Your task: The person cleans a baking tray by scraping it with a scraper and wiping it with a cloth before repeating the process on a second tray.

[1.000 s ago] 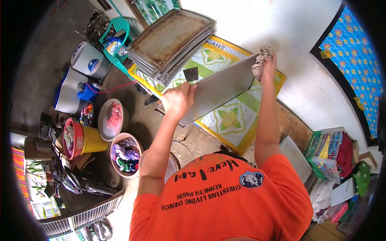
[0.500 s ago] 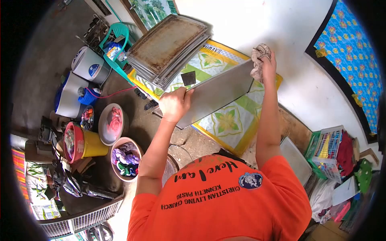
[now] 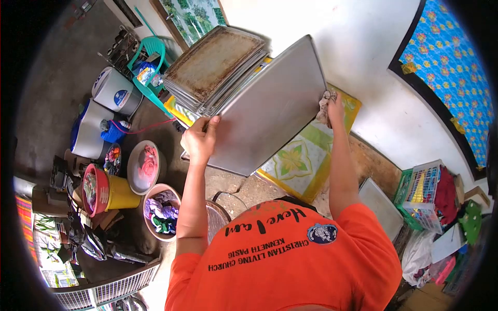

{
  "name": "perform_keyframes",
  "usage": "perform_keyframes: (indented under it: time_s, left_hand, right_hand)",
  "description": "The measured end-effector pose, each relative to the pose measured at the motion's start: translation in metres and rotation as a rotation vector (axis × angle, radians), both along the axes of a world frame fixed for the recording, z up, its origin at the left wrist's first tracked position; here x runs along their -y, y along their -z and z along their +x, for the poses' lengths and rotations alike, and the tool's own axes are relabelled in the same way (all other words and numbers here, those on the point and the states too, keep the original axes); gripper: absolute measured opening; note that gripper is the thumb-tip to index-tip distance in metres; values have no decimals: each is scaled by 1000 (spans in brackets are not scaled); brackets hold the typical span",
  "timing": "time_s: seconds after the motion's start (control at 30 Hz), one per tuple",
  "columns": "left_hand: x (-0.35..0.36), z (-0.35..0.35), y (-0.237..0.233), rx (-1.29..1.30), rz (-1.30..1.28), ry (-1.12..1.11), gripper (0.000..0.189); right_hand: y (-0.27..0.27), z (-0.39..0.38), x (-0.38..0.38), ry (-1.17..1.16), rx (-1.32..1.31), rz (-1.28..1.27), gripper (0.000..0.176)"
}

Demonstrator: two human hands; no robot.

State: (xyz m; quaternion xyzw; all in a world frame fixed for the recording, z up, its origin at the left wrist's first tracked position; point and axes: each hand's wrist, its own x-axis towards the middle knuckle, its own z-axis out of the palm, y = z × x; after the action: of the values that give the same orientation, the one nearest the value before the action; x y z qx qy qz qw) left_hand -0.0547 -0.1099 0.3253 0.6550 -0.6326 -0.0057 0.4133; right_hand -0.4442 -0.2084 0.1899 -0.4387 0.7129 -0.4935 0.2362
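Note:
A grey metal baking tray (image 3: 270, 109) is held up, tilted, over the table, its broad flat face turned toward me. My left hand (image 3: 199, 141) is closed on the tray's left edge, thumb on the near face. At the opposite edge, my right hand (image 3: 337, 110) is closed round a crumpled beige cloth (image 3: 324, 108), which touches the tray's rim. Behind the tray, a stack of similar trays (image 3: 215, 62) with rusty brown stains stands on the table. The tray hides part of the stack and of the green-and-yellow patterned tablecloth (image 3: 291, 158).
Basins of clothes (image 3: 162, 210), a yellow bucket (image 3: 123, 189) and a washing machine (image 3: 116, 90) are on the left. A green chair (image 3: 150, 90) stands behind them. Plastic crates (image 3: 423, 194) and another flat tray (image 3: 381, 210) lie to the right, near the white wall (image 3: 363, 52).
The tray has been tipped from a steep, narrow angle so its broad face shows. My left hand shifted left and the right hand came lower with the cloth. A dark blade is now hidden.

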Motion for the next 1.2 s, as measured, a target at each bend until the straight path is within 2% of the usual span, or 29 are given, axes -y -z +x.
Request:
perform_keyframes:
  time_s: [0.1,0.2,0.3,0.37,0.43,0.53,0.57,0.67,0.7,0.77,0.83,0.9,0.97,1.07,1.1,1.2]
  left_hand:
    - [4,10,15,-43,8,-35,36]
    - [8,24,45,-137,-27,-51,40]
    - [6,30,60,-188,31,-61,41]
    - [4,29,64,-239,-21,-24,40]
    - [3,28,68,-252,-56,-9,39]
    - [1,26,65,-199,-73,-27,37]
    - [0,26,64,-178,-71,-40,36]
    - [3,23,67,-109,-113,-65,36]
    - [3,19,66,-92,-113,-81,37]
    - [7,16,64,-77,-102,-108,39]
    - [12,18,66,-69,-74,-128,39]
    - [16,22,70,-59,-62,-185,40]
    - [20,26,73,-37,-78,-208,41]
    - [20,28,75,-15,-95,-173,40]
    - [21,30,74,15,-67,-170,40]
    - [34,30,66,79,-8,-162,40]
  right_hand:
    - [55,-25,28,123,-56,73,47]
    - [48,-34,36,173,580,-197,45]
    - [17,-48,43,20,913,-507,40]
    - [-10,-48,35,-114,933,-266,34]
    - [-40,-14,23,-104,899,-248,20]
    - [-2,-4,41,-22,833,-214,23]
    - [9,1,39,11,859,-280,30]
    - [66,11,28,-66,935,-256,34]
    - [82,28,15,-129,995,-222,33]
    - [135,76,-5,-2,1034,-139,29]
    - [142,139,-57,-5,1053,-114,23]
    - [146,192,-103,-40,844,-81,19]
    - [218,234,-124,-19,372,-221,20]
    - [168,245,-154,-24,176,186,24]
    - [161,242,-157,-97,91,209,32]
    - [124,231,-164,-379,3,500,38]
